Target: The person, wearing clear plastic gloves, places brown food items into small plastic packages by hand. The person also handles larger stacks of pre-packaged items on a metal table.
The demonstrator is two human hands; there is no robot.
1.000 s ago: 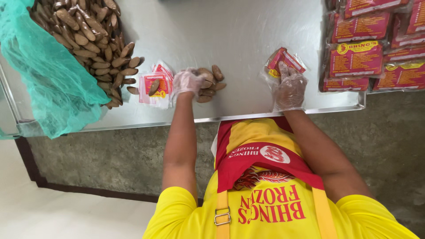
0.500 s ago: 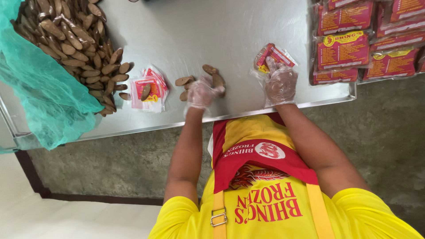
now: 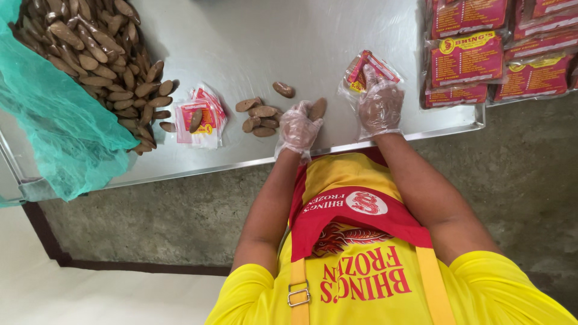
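Head view: left hand [image 3: 298,127] grips brown piece [image 3: 317,109]; right hand [image 3: 379,105] holds pouch [image 3: 365,73].

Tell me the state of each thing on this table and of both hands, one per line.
left hand: gloved, closed on a brown piece
right hand: gloved, gripping a small bag
small bag: lifted, mouth not clear
empty bags: flat stack, one piece lying on top
loose pieces: scattered by the left hand
big pile: heaped, unpacked
filled packs: stacked
green sheet: draped over the table edge
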